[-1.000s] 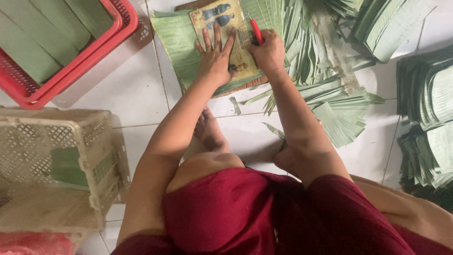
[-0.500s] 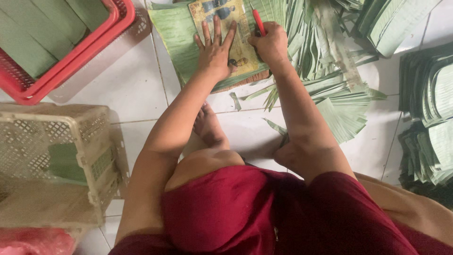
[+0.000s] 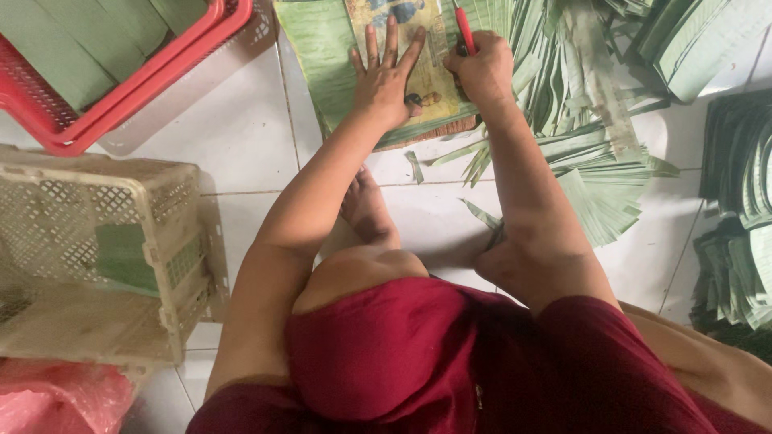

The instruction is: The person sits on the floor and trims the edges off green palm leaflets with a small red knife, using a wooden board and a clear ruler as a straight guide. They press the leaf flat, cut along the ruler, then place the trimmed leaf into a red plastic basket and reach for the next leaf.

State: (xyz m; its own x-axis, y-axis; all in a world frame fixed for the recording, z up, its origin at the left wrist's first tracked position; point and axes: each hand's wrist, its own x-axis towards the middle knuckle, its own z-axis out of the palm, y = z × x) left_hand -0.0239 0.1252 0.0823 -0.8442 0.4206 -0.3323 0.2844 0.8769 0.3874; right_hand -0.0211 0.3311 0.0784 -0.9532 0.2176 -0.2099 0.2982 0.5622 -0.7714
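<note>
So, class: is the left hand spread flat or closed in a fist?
Spread flat: the left hand lies palm down, fingers fanned, on the yellowish card.

soft even daylight, slight blur

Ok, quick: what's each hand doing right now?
Left hand: open, fingers spread, pressed flat on the yellowish board lying over the green leaf.
Right hand: closed around a red-handled tool.
</note>
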